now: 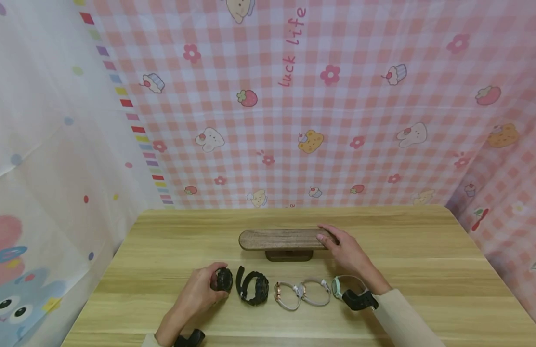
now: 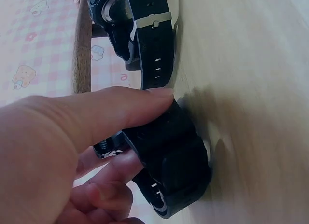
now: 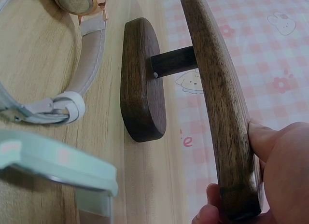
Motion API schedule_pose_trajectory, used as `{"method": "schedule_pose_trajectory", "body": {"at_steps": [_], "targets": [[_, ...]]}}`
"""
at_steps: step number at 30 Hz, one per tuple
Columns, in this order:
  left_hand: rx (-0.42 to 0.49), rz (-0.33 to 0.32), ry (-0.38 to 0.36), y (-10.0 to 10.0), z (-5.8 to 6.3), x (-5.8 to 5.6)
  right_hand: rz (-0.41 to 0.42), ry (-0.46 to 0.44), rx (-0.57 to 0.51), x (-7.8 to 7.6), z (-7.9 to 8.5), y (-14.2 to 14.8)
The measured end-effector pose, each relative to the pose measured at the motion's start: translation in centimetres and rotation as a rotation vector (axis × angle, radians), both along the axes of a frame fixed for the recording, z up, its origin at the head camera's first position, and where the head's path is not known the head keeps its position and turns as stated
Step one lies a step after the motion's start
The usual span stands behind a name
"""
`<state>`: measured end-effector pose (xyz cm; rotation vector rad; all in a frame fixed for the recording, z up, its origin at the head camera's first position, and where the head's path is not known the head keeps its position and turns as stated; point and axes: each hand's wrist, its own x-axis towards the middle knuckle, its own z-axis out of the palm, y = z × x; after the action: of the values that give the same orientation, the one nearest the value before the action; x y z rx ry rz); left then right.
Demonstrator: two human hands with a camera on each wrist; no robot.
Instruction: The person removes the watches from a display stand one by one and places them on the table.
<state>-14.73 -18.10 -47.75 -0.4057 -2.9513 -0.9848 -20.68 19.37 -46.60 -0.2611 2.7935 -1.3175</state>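
My left hand (image 1: 195, 290) pinches a black sports watch (image 1: 225, 279) at the left of the row; in the left wrist view its closed strap (image 2: 178, 156) lies between thumb and fingers. Right beside it stands a second black watch (image 1: 261, 289), not held. My right hand (image 1: 346, 250) grips the right end of a dark wooden watch stand (image 1: 281, 239), thumb on one side and fingertips on the other. The stand's long bar sits on a short post above a rounded base (image 3: 142, 84).
In front of the stand are two pale-strapped watches with rose-gold cases, one (image 1: 278, 291) left of the other (image 1: 305, 291). A mint-green watch (image 1: 336, 287) stands near my right wrist. The wooden table (image 1: 163, 241) ends at a pink checked cloth (image 1: 268, 120).
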Motion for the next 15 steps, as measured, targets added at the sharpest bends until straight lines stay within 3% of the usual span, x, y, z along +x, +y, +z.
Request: {"method": "schedule_pose_trajectory", "body": {"at_steps": [15], "targets": [[-0.067,0.018,0.000,-0.04,-0.06,0.06,-0.009,0.009,0.024,0.02,-0.04,-0.14]]}}
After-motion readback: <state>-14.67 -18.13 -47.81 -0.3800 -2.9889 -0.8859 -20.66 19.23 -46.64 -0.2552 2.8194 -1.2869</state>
